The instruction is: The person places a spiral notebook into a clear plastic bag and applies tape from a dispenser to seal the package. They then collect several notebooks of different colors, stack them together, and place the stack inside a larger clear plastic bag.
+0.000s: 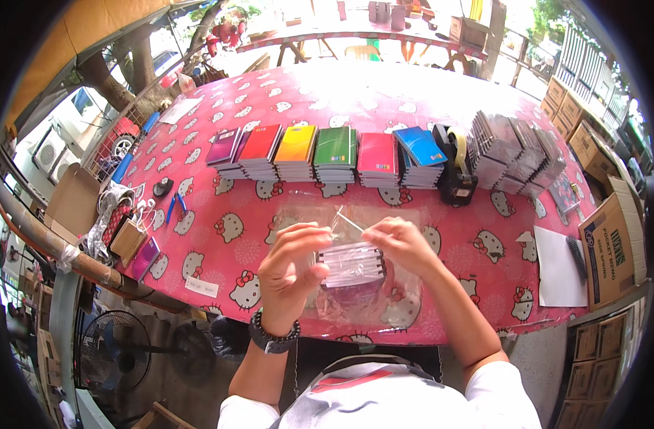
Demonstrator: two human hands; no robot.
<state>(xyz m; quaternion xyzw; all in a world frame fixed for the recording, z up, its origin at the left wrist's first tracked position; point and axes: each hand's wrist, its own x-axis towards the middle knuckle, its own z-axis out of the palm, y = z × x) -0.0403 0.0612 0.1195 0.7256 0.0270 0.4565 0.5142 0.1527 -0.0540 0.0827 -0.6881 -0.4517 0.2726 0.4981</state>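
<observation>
A small stack of spiral notebooks (352,266), pages edge-up and with clear plastic about it, is between my hands near the table's front. My left hand (287,263) is curved round its left side, thumb against it and fingers raised. At the top right corner, my right hand (398,243) pinches a thin white strip (350,220) that slants up to the left. Beneath lies a clear plastic sheet (402,304). Beyond my hands stand piles of notebooks in a row: purple (224,148), red (261,143), yellow (295,145), green (335,147), pink (378,154) and blue (420,147).
A black tape dispenser (457,171) borders the row, with plastic-wrapped notebook packs (513,151) to its right. Blue-handled pliers (175,207) lie left. A cardboard box (613,243) and white paper (558,268) are at the right edge. A fan (116,350) stands below left.
</observation>
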